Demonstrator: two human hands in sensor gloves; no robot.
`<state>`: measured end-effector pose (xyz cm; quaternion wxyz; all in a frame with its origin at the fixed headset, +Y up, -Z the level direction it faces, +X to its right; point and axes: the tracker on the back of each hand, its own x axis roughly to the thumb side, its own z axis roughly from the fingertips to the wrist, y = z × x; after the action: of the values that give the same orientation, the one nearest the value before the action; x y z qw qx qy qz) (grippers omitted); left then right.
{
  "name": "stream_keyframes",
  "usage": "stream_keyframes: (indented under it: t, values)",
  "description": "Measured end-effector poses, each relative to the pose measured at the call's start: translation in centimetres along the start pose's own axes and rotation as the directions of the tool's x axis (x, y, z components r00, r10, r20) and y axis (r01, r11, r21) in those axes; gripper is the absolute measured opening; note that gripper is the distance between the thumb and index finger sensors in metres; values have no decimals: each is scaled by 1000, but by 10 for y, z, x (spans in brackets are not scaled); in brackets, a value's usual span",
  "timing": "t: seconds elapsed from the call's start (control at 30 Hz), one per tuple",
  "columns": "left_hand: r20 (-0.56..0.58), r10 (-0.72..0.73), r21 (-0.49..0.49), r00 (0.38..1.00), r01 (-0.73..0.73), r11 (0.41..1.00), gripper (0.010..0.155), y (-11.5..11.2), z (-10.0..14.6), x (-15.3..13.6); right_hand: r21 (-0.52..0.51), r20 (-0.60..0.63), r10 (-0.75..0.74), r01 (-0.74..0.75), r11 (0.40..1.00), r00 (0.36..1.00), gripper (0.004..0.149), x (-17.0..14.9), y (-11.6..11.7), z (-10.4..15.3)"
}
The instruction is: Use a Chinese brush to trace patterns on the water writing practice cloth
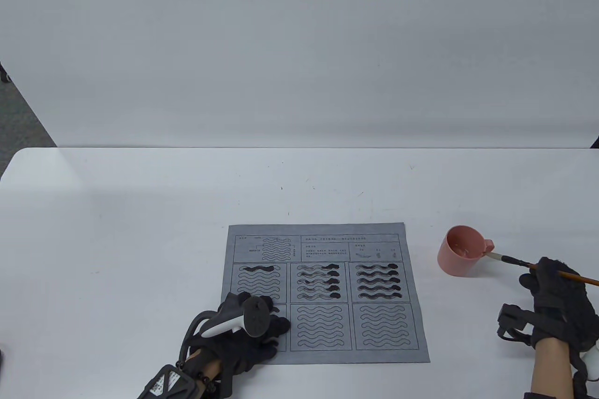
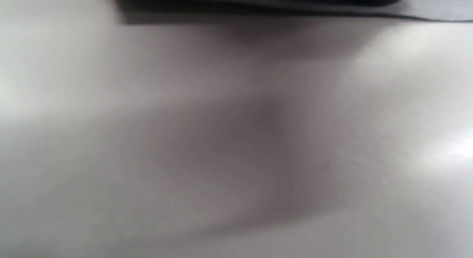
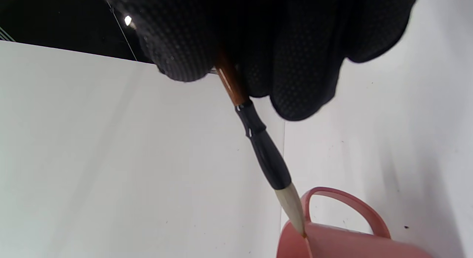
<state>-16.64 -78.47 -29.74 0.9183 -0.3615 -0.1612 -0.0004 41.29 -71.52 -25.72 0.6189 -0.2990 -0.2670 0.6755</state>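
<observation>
Right hand (image 1: 557,296) grips brush (image 1: 514,260), white table (image 1: 140,230)

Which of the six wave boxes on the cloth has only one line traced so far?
The upper-left box, just above the left hand: only its top wave is dark; its row-mates are fully traced.

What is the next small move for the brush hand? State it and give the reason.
Probably carry the brush from the pink cup over to the cloth. The right hand grips the handle with the bristle tip at the cup's rim, the left hand presses the cloth's near left corner, and the top left box has only one wave darkened.
</observation>
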Motion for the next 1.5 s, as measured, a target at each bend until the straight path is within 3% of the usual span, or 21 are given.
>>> stream_keyframes:
  t: [0.27, 0.5, 0.7, 1.1, 1.5]
  values:
    - [-1, -1, -3, 1000, 1, 1000, 65, 0, 0, 0, 5, 55, 21, -21, 1000, 998, 35, 7, 3, 4]
    - [0, 2, -5, 1000, -2, 1000, 65, -1, 0, 0, 96, 118, -2, -9, 995, 993, 35, 14, 17, 10]
    - [0, 2, -5, 1000, -2, 1000, 65, -1, -1, 0, 51, 133, 95, -103, 993, 986, 35, 13, 14, 8]
    - [0, 2, -5, 1000, -2, 1000, 65, -1, -1, 0, 5, 75, 110, -111, 994, 991, 35, 9, 4, 5]
    - [0, 2, -5, 1000, -2, 1000, 65, -1, -1, 0, 94, 117, -16, 5, 996, 993, 35, 11, 11, 7]
